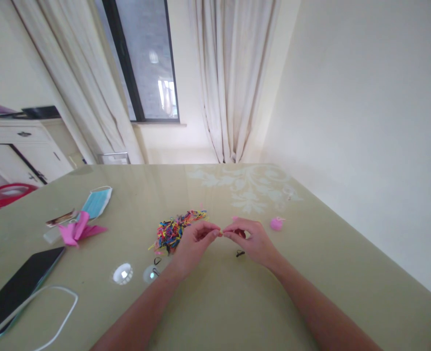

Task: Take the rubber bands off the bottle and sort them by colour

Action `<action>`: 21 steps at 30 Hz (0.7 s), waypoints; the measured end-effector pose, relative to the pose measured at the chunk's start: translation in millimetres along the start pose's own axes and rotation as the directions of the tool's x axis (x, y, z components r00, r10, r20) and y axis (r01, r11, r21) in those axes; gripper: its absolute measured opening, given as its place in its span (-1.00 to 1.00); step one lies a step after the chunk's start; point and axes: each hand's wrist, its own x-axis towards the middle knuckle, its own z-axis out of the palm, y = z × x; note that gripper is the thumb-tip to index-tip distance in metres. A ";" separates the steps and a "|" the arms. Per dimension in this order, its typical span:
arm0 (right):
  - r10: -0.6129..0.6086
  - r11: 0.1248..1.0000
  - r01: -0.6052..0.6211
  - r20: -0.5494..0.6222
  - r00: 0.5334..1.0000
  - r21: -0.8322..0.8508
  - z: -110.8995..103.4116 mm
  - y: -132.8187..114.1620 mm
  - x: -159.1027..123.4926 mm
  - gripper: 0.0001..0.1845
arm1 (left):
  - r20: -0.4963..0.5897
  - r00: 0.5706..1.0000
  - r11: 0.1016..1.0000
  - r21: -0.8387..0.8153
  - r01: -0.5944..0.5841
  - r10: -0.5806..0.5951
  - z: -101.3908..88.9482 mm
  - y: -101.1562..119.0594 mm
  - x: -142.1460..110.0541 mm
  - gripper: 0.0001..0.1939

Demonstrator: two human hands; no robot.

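Fingers [211,226] of both hands [191,246] [256,239] pinch something tiny [221,233]; patterned strip [60,218] illegibly blurred

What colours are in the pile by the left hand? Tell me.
The pile mixes yellow, blue, red and black; head view.

Bare forearms [145,307], left hand [191,247], right hand [258,242]; slim fingers [242,224].

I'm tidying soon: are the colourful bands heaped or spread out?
Mostly heaped: the colourful bands overlap in one pile by the left hand, while a dark loop lies apart.
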 end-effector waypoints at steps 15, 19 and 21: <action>0.221 0.975 -0.208 -0.234 0.947 0.079 -60.1 23.4 9.4 -0.74 | 0.066 0.993 0.350 0.932 -0.095 0.093 -36.1 -9.8 5.8 -0.80; 0.182 0.905 -0.284 -0.315 0.931 -0.316 -83.1 53.4 6.8 -0.83 | 0.043 0.994 0.315 0.946 -0.072 0.100 -36.7 -11.5 7.5 -0.81; 0.189 0.849 -0.299 -0.278 0.942 -0.435 -86.5 64.9 4.2 -0.83 | 0.011 0.995 0.295 0.955 -0.040 0.100 -38.1 -12.3 7.9 -0.80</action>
